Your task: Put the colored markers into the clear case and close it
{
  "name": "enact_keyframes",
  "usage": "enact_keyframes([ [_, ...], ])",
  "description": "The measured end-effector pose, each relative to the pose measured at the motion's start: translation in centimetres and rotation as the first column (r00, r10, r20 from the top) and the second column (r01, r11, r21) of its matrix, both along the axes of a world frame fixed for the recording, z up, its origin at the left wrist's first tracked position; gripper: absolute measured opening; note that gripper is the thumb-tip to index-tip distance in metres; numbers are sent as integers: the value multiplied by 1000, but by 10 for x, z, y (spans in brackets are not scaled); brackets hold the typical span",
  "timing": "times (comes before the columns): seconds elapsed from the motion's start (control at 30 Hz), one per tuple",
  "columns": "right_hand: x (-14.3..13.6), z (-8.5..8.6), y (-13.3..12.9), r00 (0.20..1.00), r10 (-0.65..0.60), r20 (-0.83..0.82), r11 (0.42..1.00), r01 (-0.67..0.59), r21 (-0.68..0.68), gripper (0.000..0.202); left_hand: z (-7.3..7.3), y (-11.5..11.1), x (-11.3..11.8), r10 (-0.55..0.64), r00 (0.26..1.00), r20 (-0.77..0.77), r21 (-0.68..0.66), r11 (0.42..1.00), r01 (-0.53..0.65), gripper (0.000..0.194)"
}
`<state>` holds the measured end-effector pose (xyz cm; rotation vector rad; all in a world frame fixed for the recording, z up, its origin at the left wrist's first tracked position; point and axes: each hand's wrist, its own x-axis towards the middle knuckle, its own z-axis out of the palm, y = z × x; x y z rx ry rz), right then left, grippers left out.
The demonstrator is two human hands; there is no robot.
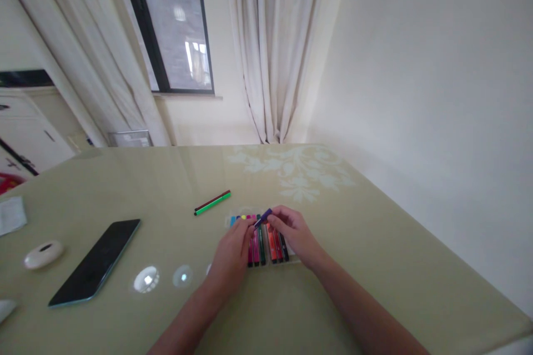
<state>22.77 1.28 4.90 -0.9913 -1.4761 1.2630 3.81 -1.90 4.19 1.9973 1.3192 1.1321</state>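
Observation:
Both hands hold a dark purple marker pen slantwise above a clear plastic case. The fingers of my left hand are closed on its lower end, while my right hand pinches the upper end with thumb and fingers. Several markers lie side by side in the case, among them a dark green marker and an orange-red marker. My left hand covers the case's left part. Beyond it, a bright green marker rests against a dark red marker on the table.
On the left of the table lie a black tablet or phone, a white oval object and a whitish packet. A wall runs along the right edge. Curtains and a window stand behind.

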Motion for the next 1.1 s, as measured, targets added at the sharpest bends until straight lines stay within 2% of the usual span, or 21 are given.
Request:
enact_keyframes([
  [0.2,-1,4,-3,997,-4,-80,997,-2,-71,34,-4,-8,2,-38,999,-34,-20,999,37,39],
  [0.3,7,4,4,989,-121,-82,991,115,-75,41,-9,-11,4,-74,979,-189,14,997,78,39],
  [0.4,27,1,17,955,-276,-106,961,270,-68,48,-16,-15,8,-106,885,-453,115,978,176,45],
  [0.5,47,-2,29,942,-336,-6,938,334,-93,45,-22,-18,11,-142,786,-601,152,946,287,58],
  [0.6,55,-8,33,949,-283,138,951,297,-92,38,-24,-17,10,-129,759,-639,143,949,282,57],
  [0.7,49,-14,32,945,-225,237,970,241,-41,30,-22,-15,8,-107,757,-645,132,960,248,57],
  [0.8,40,-17,28,915,-231,330,972,234,31,24,-19,-16,8,-99,764,-637,145,958,246,56],
  [0.97,35,-15,23,852,-246,462,969,217,116,20,-17,-21,17,-172,721,-671,171,911,376,48],
  [1.1,35,-15,23,772,-265,579,960,154,234,13,-20,-24,22,-200,709,-676,154,903,402,51],
])
